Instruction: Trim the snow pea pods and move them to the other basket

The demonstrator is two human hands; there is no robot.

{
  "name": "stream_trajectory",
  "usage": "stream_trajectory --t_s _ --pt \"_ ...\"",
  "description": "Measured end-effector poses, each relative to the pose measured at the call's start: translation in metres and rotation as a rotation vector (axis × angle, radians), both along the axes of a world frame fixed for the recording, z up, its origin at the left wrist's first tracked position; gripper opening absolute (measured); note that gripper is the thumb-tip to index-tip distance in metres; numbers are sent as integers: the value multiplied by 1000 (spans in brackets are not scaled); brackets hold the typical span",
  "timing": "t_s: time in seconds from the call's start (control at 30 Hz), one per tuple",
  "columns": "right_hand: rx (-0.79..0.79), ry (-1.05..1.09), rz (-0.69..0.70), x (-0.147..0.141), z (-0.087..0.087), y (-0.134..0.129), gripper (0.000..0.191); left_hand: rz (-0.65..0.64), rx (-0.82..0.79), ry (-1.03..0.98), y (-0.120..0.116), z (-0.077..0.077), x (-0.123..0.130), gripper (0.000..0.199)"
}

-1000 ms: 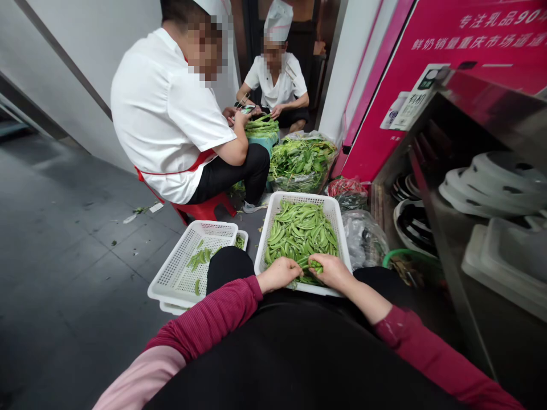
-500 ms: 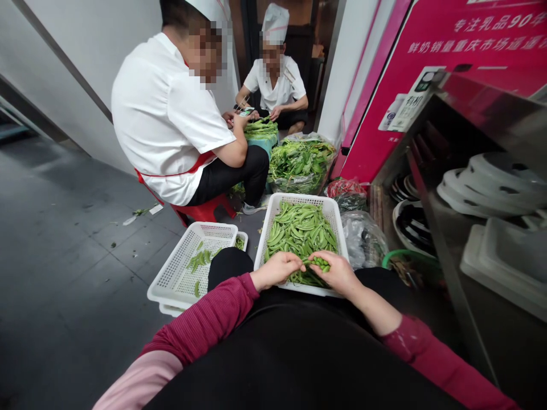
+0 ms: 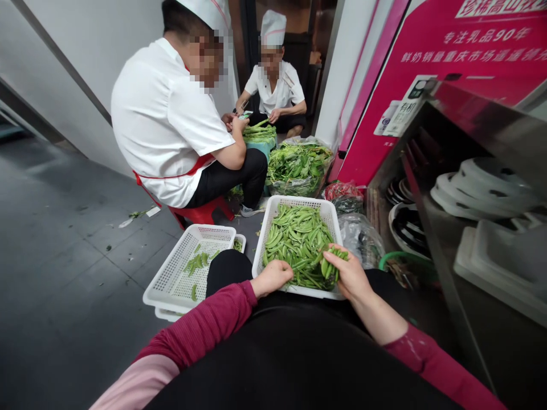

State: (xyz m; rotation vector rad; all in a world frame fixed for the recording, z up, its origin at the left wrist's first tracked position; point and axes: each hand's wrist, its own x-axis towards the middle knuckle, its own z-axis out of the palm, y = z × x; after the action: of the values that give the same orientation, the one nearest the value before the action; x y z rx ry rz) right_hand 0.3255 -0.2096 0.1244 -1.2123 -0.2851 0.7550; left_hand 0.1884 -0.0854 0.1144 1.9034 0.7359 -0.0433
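Monitoring remotely, I see pods (image 3: 294, 236) mid-frame above the left hand (image 3: 272, 278), fingers pressed together, the right hand (image 3: 352, 277) clutching a bunch (image 3: 330, 265).

A white basket (image 3: 299, 201) bears heaped pods (image 3: 294, 230) — the grey tiled floor (image 3: 64, 245), a red stool (image 3: 205, 214) and scraps (image 3: 152, 211).

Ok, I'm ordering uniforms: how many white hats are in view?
2: a white hat on the nearer worker at left, another hat on the farther worker; none looks hidden.
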Motion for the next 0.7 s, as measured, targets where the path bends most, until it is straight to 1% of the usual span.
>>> stream_trajectory --t_s 0.07,0.17,0.23,0.3,0.33,0.37,0.43,0.47,0.5,0.53,0.57,0.6,0.63,0.67,0.7 --pt "24 72 22 1 1 -1 38 -39 37 -34 1 7 1 27" --pt "49 118 63 -4 2 -1 35 -143 63 -159 -4 23 7 32" --pt "45 103 100 -9 2 0 34 -225 45 -196 -9 32 11 32" --pt "-8 12 127 -10 3 -1 36 -275 44 -180 -11 35 13 31" --pt "-61 -89 116 -9 4 -2 35 -279 59 -153 -11 36 14 31" --pt "-126 -239 77 -7 6 -5 33 -273 83 -119 -10 35 13 31" --pt "-220 -667 5 -1 11 -10 25 -291 168 -49 -6 35 11 30" --pt "-232 -909 35 2 13 -13 22 -329 239 -18 -4 35 9 28" --pt "-233 -1138 121 3 16 -14 21 -381 330 6 -2 36 8 26" --pt "-239 -1328 247 3 17 -14 24 -438 435 22 -1 37 6 24" --pt "-265 -1465 388 2 18 -13 28 -490 540 25 -1 38 5 22" --pt "-317 -1539 510 -2 18 -10 29 -520 631 17 -2 40 4 21" --pt "-386 -1551 573 -5 16 -7 29 -527 695 -2 -3 41 4 21" --pt "-449 -1506 574 -10 14 -3 26 -511 731 -31 -5 41 3 21" --pt "-490 -1405 534 -13 10 0 22 -473 743 -66 -6 41 4 22"
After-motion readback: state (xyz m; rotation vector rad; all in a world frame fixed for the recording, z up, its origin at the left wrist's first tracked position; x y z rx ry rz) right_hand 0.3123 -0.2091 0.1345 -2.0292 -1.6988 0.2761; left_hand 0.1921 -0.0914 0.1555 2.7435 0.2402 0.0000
